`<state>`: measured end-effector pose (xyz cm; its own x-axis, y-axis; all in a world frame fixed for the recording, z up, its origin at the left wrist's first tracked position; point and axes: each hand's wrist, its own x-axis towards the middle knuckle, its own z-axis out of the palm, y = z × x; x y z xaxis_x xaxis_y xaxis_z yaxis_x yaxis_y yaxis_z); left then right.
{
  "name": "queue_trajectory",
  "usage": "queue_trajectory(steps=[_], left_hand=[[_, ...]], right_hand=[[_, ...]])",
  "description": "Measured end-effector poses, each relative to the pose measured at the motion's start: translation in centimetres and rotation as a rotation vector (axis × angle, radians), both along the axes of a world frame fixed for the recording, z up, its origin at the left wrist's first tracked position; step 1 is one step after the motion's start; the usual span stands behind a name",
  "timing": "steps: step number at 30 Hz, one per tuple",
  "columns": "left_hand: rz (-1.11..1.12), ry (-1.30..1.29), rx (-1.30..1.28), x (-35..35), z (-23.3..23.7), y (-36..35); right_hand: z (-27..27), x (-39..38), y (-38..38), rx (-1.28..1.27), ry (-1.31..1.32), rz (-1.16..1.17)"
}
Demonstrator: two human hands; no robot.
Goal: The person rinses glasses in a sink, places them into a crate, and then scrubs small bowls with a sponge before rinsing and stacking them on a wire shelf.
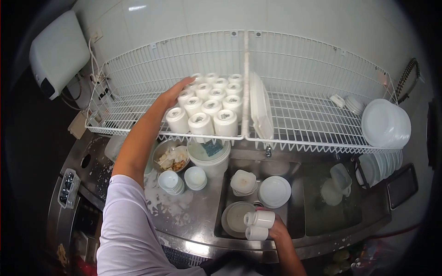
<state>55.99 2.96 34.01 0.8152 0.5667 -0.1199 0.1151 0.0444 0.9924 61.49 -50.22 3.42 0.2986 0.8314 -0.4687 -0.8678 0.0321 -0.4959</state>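
My left hand (178,90) reaches up to the white wire rack (138,108) and touches the left side of a group of several upturned white cups (209,108); whether its fingers grip a cup is hidden. My right hand (276,228) is low over the steel sink (294,193) and holds two white cups (258,224), one above the other. Below them in the sink lies a round plate or bowl (235,218), with more white plates (274,191) and stacked bowls (243,182) behind.
White plates stand on edge in the rack (260,108) and at the far right (386,123). On the wet counter are small bowl stacks (171,181), a bowl of food scraps (172,159) and a white bucket (209,156). The right basin (334,191) holds soaking dishes.
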Motion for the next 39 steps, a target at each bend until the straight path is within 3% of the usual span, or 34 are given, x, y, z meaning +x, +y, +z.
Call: queue_trajectory(steps=[11, 17, 20, 24, 27, 30, 34, 35, 36, 39], left_hand=[[-0.033, 0.011, -0.035, -0.1, 0.2, -1.1], [-0.183, -0.007, -0.019, 0.1, -0.5, 1.0], [0.031, -0.039, -0.074, 0.0, 0.1, -1.2], [0.219, -0.183, -0.018, 0.5, -2.1, 2.6], [0.478, -0.169, 0.058, -1.1, -0.8, 6.1], [0.561, -0.301, 0.118, -5.1, 0.4, 6.9], [0.587, -0.574, 0.569, -14.0, 2.7, -8.6], [0.564, -0.529, 0.587, -16.4, 1.8, -13.5], [0.501, -0.471, 0.436, -18.2, 0.4, -17.9], [0.062, -0.303, 0.305, -20.7, -2.9, -27.0]], right_hand=[[1.6, -2.6, 2.2, -0.050, -0.134, 0.026], [-0.5, -2.9, 0.6, -0.040, -0.088, 0.021], [-0.2, -3.5, 0.5, -0.049, -0.073, -0.001], [0.6, -4.2, 1.4, -0.027, -0.092, -0.033], [1.3, -3.9, 1.9, -0.032, -0.168, -0.034], [3.7, -3.3, 1.8, 0.002, -0.246, -0.075], [11.9, -3.5, 3.8, 0.110, -0.257, -0.119], [13.9, -3.8, 4.9, 0.147, -0.289, -0.155], [15.9, -4.2, 6.2, 0.186, -0.320, -0.194], [23.3, -7.0, 10.2, 0.355, -0.453, -0.172]])
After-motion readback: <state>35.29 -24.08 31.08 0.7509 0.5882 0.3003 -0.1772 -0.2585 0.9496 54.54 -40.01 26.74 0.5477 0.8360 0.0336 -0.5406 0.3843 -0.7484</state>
